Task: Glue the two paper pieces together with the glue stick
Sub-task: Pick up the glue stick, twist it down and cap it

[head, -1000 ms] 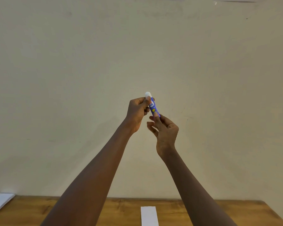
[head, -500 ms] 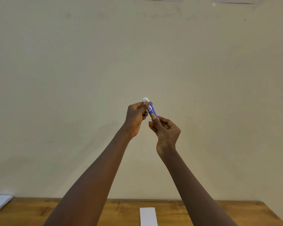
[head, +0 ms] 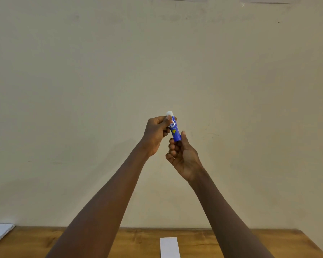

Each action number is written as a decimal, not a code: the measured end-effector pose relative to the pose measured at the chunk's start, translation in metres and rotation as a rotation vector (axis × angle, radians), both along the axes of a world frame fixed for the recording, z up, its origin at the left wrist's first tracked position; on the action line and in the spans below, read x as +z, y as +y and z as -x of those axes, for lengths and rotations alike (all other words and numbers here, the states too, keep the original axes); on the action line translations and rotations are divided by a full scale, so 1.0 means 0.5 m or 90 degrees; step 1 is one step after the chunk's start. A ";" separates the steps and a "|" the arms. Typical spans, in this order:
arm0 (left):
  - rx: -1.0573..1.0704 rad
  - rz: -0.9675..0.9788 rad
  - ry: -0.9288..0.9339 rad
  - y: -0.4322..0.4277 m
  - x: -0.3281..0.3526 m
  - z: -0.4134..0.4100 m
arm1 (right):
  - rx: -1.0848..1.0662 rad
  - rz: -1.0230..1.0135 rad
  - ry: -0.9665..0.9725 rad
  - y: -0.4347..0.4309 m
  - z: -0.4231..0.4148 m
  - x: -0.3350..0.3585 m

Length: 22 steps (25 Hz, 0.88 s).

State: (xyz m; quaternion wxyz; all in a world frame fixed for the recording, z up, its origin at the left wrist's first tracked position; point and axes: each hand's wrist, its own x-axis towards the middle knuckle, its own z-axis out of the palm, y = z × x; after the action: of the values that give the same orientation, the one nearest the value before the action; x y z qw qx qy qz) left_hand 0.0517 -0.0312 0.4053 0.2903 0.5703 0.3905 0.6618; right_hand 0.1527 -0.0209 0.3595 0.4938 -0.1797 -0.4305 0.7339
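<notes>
The glue stick is held tilted, well above the worktop, where one paper strip lies. The left hand pinches its white top end; the right hand curls round its base. Best to twist gently, keeping the barrel steady.

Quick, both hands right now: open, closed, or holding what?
The left hand pinches the glue stick near its white top.
The right hand grips the glue stick's lower end.

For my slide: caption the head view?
Left hand and right hand hold a blue glue stick above a paper strip.
</notes>
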 end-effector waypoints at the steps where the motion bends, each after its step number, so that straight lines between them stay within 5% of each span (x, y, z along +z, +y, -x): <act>1: 0.008 -0.003 0.010 0.000 -0.001 -0.002 | 0.001 0.015 0.035 0.000 0.005 -0.003; 5: 0.096 0.006 0.028 0.002 -0.007 -0.011 | -0.160 -0.070 0.062 0.004 0.020 -0.016; 13: 0.156 0.017 0.048 0.005 -0.010 -0.021 | -0.588 -0.306 -0.206 0.001 0.028 -0.019; 15: 0.096 0.013 0.014 0.002 -0.007 -0.013 | -0.514 -0.295 -0.215 0.003 0.021 -0.018; 19: -0.007 0.021 -0.014 -0.006 -0.007 0.002 | -0.038 -0.017 -0.057 0.000 -0.010 0.000; 22: 0.002 0.016 0.010 -0.009 -0.007 -0.001 | 0.003 0.035 0.044 -0.004 0.002 -0.005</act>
State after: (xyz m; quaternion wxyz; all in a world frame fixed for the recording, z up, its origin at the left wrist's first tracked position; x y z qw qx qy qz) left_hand 0.0520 -0.0357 0.4019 0.2936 0.5713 0.4021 0.6524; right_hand 0.1518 -0.0228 0.3571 0.5013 -0.1668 -0.3931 0.7525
